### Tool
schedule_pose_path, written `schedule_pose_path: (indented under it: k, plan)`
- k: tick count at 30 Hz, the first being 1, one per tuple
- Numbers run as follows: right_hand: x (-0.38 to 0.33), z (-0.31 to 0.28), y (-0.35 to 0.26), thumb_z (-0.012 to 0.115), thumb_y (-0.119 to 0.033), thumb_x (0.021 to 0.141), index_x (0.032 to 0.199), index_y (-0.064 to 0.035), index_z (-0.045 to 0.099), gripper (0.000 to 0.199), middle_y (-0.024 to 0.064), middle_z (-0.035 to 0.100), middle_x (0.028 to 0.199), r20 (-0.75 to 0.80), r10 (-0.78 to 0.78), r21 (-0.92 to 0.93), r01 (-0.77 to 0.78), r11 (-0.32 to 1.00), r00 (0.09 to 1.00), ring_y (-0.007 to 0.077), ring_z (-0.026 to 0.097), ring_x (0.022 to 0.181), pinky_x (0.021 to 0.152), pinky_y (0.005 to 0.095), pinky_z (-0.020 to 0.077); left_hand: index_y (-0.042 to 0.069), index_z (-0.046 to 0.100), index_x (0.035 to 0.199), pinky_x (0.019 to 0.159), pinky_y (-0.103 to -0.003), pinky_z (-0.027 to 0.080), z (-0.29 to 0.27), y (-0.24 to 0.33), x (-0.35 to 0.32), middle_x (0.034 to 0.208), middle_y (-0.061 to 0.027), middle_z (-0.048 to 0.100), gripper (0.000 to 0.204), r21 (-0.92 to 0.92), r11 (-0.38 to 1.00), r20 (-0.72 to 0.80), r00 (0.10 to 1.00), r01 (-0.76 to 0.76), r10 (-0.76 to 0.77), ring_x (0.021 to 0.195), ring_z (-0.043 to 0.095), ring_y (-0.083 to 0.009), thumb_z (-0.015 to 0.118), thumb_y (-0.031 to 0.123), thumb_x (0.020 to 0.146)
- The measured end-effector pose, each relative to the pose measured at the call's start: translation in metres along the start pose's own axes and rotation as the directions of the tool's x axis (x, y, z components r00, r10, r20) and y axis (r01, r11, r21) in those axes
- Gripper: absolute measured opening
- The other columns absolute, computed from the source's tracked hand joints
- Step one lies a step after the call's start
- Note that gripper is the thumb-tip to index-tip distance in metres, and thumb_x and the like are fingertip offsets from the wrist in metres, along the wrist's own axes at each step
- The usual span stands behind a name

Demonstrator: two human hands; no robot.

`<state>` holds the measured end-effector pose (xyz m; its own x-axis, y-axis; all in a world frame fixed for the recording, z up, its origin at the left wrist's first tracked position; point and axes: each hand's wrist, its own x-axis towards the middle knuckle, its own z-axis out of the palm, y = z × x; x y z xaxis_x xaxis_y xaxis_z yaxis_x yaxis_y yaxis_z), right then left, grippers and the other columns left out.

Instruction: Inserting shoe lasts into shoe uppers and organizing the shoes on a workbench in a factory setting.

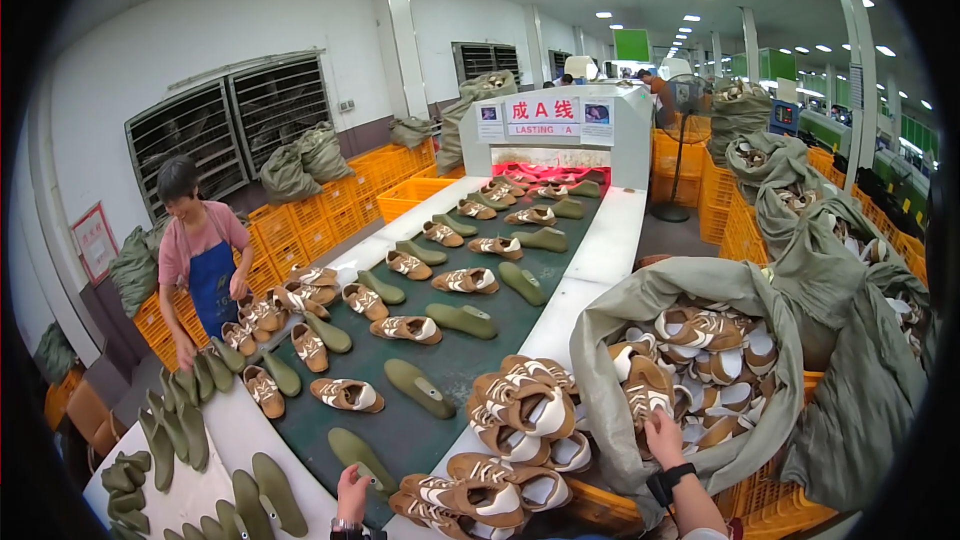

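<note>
My right hand [663, 438] reaches into a grey-green sack [592, 340] at the right and is closed on the end of a brown-and-white sneaker [648, 390]. More sneakers [705, 328] fill the sack around it. Low in the middle, my left hand [350, 495] has loosely curled fingers and nothing visible in them. Beside it, a green shoe last [362, 460] lies on the dark green conveyor belt [385, 410]. A pile of sneakers [520, 410] sits on the white ledge between my hands.
Rows of sneakers and lasts lie along the belt, leading to a machine opening [550, 158]. Across the belt, a co-worker [210, 260] in a blue apron touches lasts [200, 375] on the white side table. Orange crates [760, 490] and stuffed sacks [850, 340] crowd the right.
</note>
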<state>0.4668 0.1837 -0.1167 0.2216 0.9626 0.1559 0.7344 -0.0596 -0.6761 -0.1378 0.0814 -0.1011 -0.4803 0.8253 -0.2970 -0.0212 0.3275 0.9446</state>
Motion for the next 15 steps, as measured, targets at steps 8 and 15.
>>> schedule_pose_path:
  k: [8,15]
  plan:
    - [0.001,0.044,0.025,0.077,-0.031,0.063,0.137,-0.0226,0.027,0.090,0.0204,0.032,0.131,0.058,0.228,-0.387,-0.189,0.903,0.972,0.0394,0.031,0.123,0.090,0.0537,0.0380,0.000,0.051,0.118,0.086,-0.028,0.047,0.096,0.052,-0.119,0.112,-0.0088,0.059,0.032,-0.074,0.939,0.453,0.827,-0.336,0.331,0.102,0.056,-0.0166,0.056,0.003,0.087]
    - [0.008,0.028,0.080,0.070,-0.024,0.068,0.129,-0.0110,0.041,0.069,0.0212,0.061,0.105,0.046,0.400,-0.139,-0.391,0.910,0.915,0.0345,0.059,0.098,0.087,0.0398,0.0450,0.002,0.053,0.118,0.083,-0.026,0.046,0.134,0.090,-0.163,0.106,-0.0079,0.062,0.032,0.025,0.931,0.624,0.733,-0.365,0.271,0.098,0.057,-0.0150,0.058,0.008,0.087]
